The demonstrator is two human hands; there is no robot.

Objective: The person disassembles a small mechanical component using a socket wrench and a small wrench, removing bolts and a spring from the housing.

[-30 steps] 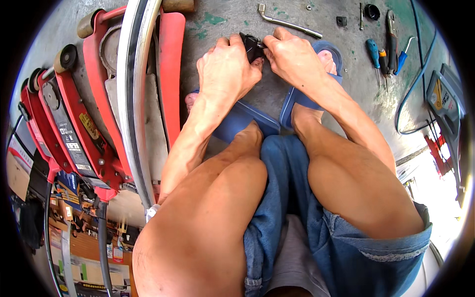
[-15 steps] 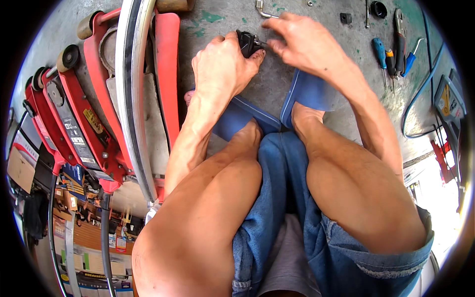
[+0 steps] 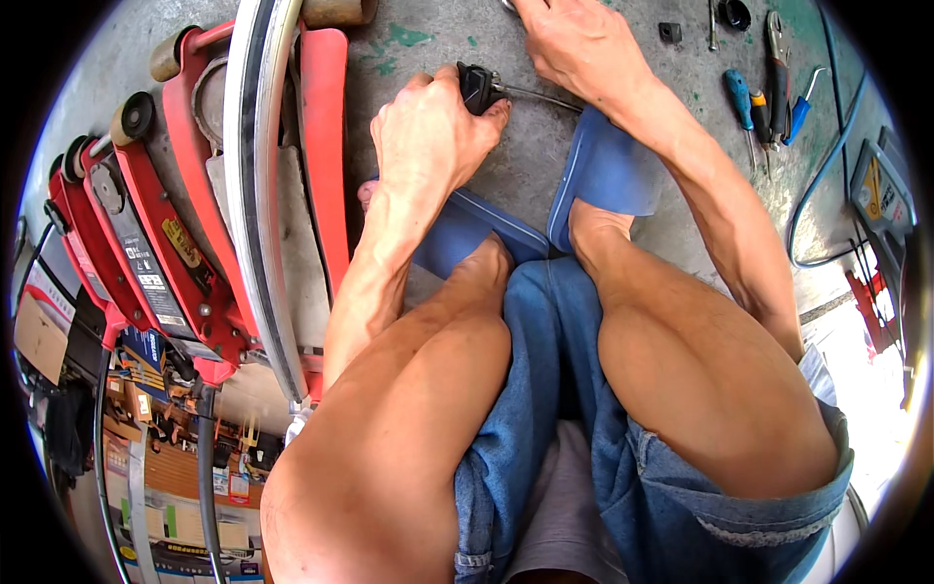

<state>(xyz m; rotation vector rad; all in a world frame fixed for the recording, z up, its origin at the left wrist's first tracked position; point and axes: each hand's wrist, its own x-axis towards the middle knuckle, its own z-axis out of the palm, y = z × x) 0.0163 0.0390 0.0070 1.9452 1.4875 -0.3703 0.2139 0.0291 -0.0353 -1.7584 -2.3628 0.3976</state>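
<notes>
My left hand (image 3: pixel 433 136) is closed round a black blocky part (image 3: pixel 476 90), its thumb on the near side. From the part's right end a thin metal rod (image 3: pixel 540 97) runs toward the right slipper. At the top edge is my right hand (image 3: pixel 584 49), its fingertips partly cut off by the frame. Next to its fingers shows a small bit of silver metal, the bent wrench (image 3: pixel 508 5), most of which is hidden or out of view. Both hands are above the concrete floor, beyond my feet in blue slippers (image 3: pixel 603 170).
Red floor jacks (image 3: pixel 161 234) stand at the left, with a wheel rim (image 3: pixel 255 185) in front of them. On the right lie a blue screwdriver (image 3: pixel 739 97), pliers (image 3: pixel 777 78) and a blue-handled hook tool (image 3: pixel 803 117). A small black block (image 3: pixel 669 32) and a black ring (image 3: pixel 735 14) lie farther off.
My right hand has moved up and away from the black part, and the bent wrench has moved with it. The metal rod shows more fully. My left hand keeps its grip.
</notes>
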